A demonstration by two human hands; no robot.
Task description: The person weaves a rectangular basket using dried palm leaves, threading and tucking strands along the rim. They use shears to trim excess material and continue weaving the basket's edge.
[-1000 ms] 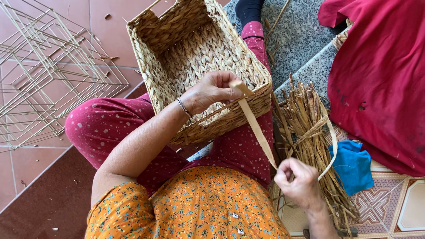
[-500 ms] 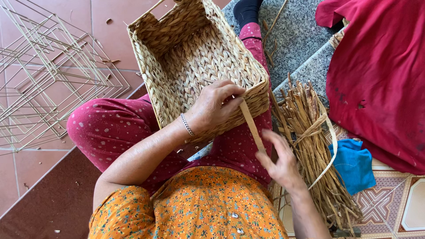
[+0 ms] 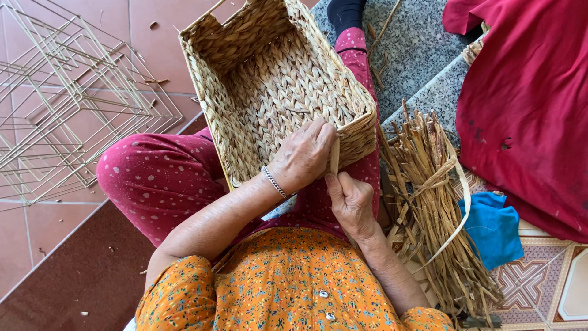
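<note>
Resting on the person's lap, the rectangular woven straw basket [image 3: 278, 86] lies on its side, its opening facing up at the camera and its long axis running away from the body. It's tan, braided, chunky weave. The left hand [image 3: 303, 156] is curled over the near rim, fingers closed on it. The right hand [image 3: 350, 199] pinches a flat pale straw strip [image 3: 334, 156] standing upright against that rim. A tied bundle of dried straw [image 3: 432, 202] lies just beside it.
</note>
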